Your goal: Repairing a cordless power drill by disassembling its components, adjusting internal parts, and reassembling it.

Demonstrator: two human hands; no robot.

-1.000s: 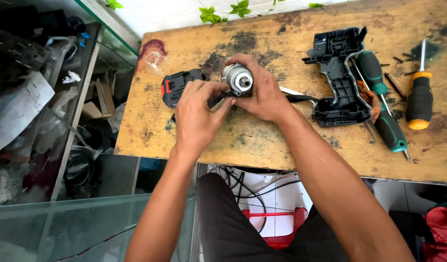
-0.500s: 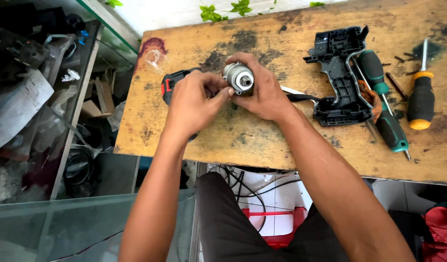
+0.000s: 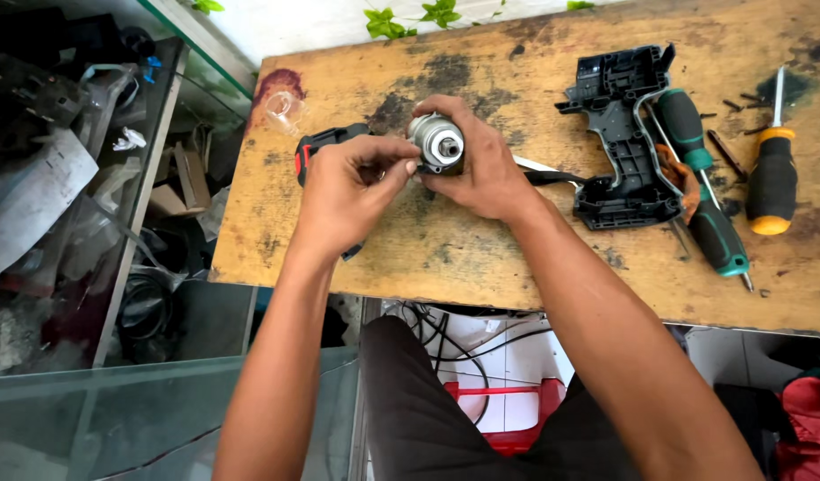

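Mid-frame above a worn wooden bench (image 3: 535, 267): right hand (image 3: 486, 169) wrapped around a metal drill chuck assembly (image 3: 437, 142), left hand (image 3: 343, 191) pinching at its side. Dismantling apparently underway; steady grip needed next.

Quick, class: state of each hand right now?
Left hand: closed, fingertips pinching at the metal drill chuck.
Right hand: closed, gripping the chuck.

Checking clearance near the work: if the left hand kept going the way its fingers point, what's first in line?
The left hand points right and slightly up the bench; its fingertips already sit at the metal chuck assembly held by the right hand. That comes first, though actual contact is hard to judge from this view.
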